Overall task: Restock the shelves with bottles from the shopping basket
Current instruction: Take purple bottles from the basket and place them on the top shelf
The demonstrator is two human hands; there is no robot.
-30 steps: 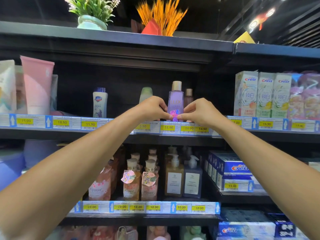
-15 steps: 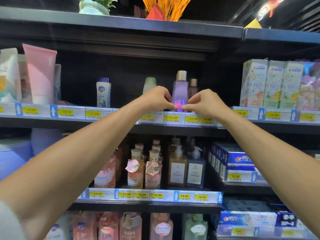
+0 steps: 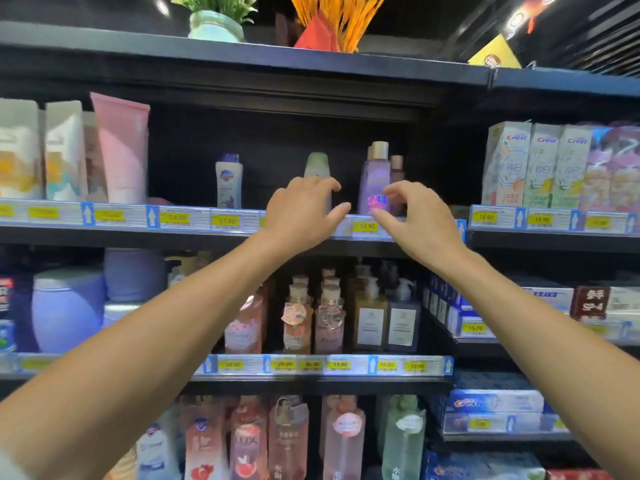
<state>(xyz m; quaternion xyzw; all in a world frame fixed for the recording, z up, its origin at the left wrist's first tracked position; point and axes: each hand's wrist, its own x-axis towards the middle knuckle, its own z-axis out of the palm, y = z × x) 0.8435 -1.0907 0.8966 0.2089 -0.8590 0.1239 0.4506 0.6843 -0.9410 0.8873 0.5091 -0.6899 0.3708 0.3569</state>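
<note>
Grip: both are off the bottle. Half a second ago the left grip (image 3: pixel 301 213) and right grip (image 3: pixel 417 221) were pinching the foot of the purple bottle (image 3: pixel 375 171). Now each is spread, fingers loosely curved, thumb apart from them, holding nothing. They have drawn apart sideways, and the bottle shows in the gap between them, just beyond the fingertips. The right grip's index tip overlaps the bottle's lower edge in view, so I cannot tell whether it touches.

Shelf (image 3: pixel 138 237): its front rail runs directly under both grips.

Purple bottle: upright at the front of that shelf with its cap on, standing without support.

Neighbours: a green bottle (image 3: pixel 317 164) sits just behind the left grip, partly hidden by its knuckles. A brown-capped bottle (image 3: pixel 397 169) stands close behind the purple one, beyond the right grip. A white bottle (image 3: pixel 228 180) is well off to the outer side of the left grip.

Pink sticker (image 3: pixel 375 201): on the bottle's foot, facing out between the two thumbs.

Price tag (image 3: pixel 367 226): reads 12.90, just below the gap.

Judgement: this bottle counts as placed and faced. The basket is not in view, so the remaining stock is unknown. Pulling the right grip back carelessly could tip the bottle.
</note>
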